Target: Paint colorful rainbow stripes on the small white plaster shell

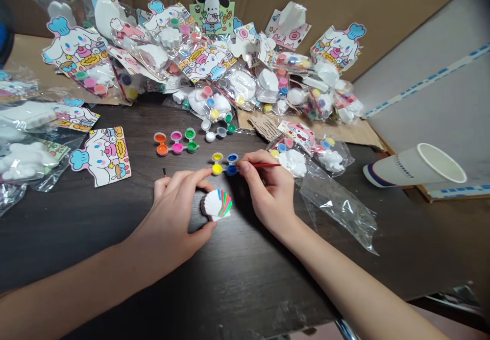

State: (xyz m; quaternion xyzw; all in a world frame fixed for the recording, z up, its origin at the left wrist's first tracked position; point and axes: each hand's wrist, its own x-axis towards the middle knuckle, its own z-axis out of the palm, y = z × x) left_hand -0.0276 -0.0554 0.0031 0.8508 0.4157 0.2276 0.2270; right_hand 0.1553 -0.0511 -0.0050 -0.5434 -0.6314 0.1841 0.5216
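Note:
My left hand (178, 202) curves around a small white shell figurine (215, 203), thumb at its near edge and fingers at its far side. Blue, red and green stripes colour the shell's right part. My right hand (272, 187) pinches a thin red paintbrush (264, 165), its tip at the blue paint pot (231, 169). The joined yellow pot (217, 169) stands open beside it. Behind my left hand pokes the dark tip of a second brush (164, 172); I cannot tell whether it is held or lying there.
Orange, pink and green pots (176, 148) and a strip with white and green paint (210, 136) stand beyond my hands. Bagged white figurines (241, 82) pile along the back. A printed card (109, 156) lies left; a paper cup (413, 165) and plastic bag (340, 207) are right.

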